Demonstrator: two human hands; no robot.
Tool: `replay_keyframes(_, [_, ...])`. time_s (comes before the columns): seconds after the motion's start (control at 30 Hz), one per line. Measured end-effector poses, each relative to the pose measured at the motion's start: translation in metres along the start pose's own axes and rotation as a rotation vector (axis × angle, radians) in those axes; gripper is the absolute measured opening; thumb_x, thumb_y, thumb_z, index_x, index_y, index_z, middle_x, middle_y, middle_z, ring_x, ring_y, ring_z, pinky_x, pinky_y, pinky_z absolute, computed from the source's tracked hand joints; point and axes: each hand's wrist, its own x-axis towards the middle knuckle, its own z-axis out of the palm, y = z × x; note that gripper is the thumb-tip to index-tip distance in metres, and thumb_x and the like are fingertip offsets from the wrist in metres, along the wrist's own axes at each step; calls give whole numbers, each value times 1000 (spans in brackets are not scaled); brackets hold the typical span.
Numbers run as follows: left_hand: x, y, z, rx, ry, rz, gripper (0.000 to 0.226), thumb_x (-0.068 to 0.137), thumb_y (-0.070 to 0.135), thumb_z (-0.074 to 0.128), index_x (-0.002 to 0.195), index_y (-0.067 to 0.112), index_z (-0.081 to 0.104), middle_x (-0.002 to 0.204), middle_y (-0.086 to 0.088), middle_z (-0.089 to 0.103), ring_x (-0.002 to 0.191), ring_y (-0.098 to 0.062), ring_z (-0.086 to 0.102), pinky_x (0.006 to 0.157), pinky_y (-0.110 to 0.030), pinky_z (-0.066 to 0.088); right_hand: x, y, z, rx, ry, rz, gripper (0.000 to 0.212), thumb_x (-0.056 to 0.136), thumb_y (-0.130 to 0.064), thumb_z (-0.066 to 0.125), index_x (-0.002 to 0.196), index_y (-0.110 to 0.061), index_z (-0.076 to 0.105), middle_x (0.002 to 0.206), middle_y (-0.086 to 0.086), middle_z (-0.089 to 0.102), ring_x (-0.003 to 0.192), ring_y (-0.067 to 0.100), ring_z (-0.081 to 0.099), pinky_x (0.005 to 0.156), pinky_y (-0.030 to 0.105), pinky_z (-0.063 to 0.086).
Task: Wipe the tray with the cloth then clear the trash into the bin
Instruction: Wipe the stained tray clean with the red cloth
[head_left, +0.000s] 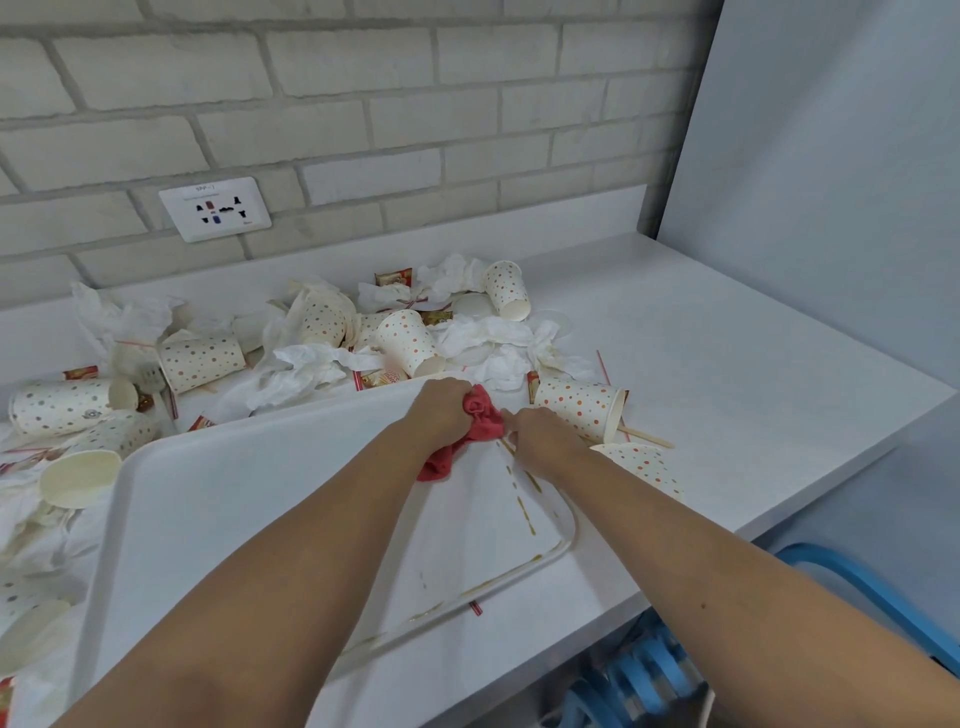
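Both forearms cross the tray and hide much of its middle. The fingertips of both hands are tucked out of sight against the cloth. A blue slatted thing under the counter edge is cut off at the bottom, and I cannot tell whether it is the bin.

The left hand is at the tray's far right corner, knuckles up, fingers curled round the bunched red cloth. A tail of cloth trails out beneath the wrist onto the tray. The right hand is just beside it and meets the cloth's right side. Its fingers bend toward the cloth, but I cannot tell whether it pinches the cloth or only touches it.

The white tray lies on the counter and holds the cloth and brown streaks, which run from the hands toward the near right corner and along the near rim.

Trash surrounds the tray on the far and left sides: dotted paper cups on their sides, crumpled tissues, sachets and straws. One cup at the left faces the camera and looks empty. Another cup lies just right of the tray, by the right hand
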Motion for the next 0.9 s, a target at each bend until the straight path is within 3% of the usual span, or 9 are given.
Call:
replay_keyframes(0.1, [0,4,8,75,-65,78,12,88,12,50,97,13,58,111,-10,60,107,-31,50,95,-36,37,0,-2,1,23,22,54,28,95,-3,39,117,-6,56,85,4,51,84,22,51,69,28,38])
replay_keyframes(0.17, [-4,0,9,80,-115,125,8,87,12,51,90,17,56,108,-7,60,105,-31,49,96,-42,38,1,-4,1,33,32,75,25,96,-7,40,113,-6,58,75,-1,46,81,19,49,69,27,39])
replay_keyframes(0.27, [-12,-9,6,92,-166,171,25,88,9,52,109,16,62,115,-4,59,106,-27,48,97,-44,39,0,-5,0,43,19,59,26,98,-16,39,113,-6,59,83,5,54,86,23,55,72,30,43])
replay_keyframes(0.33, [-12,-13,0,131,-143,127,30,88,6,50,115,13,61,120,-7,53,110,-28,45,97,-44,39,0,-2,1,25,20,40,25,98,-11,37,113,-8,57,98,10,60,97,27,58,76,33,44])
replay_keyframes(0.5, [2,-11,-6,181,-17,-136,33,91,9,45,123,8,53,129,-14,37,119,-32,39,96,-38,41,4,4,4,-4,23,12,25,92,1,37,109,-11,52,73,-1,39,94,26,51,70,30,33])
replay_keyframes(0.67, [15,2,-4,222,-57,-154,39,92,9,42,130,7,48,137,-13,32,125,-34,34,99,-39,37,5,5,6,69,-4,27,44,95,-1,36,137,-10,45,116,13,57,114,30,53,86,34,43])
replay_keyframes(0.73, [17,8,-5,276,-99,-102,37,93,16,44,129,7,49,136,-12,34,125,-34,33,99,-39,36,6,6,6,81,-10,27,48,96,-1,36,142,-13,40,121,13,56,115,29,53,86,33,42])
replay_keyframes(0.8, [13,13,-5,318,-124,-41,38,94,24,45,128,7,49,134,-12,36,123,-33,35,96,-39,36,8,7,8,90,-7,33,50,95,-1,36,143,-16,40,110,10,57,110,28,55,80,31,39])
replay_keyframes(0.9, [3,15,-3,341,-138,49,35,93,23,47,126,10,51,133,-10,37,119,-32,36,92,-39,36,10,7,12,131,45,71,35,98,-9,38,129,-11,55,92,6,52,94,24,56,73,29,38])
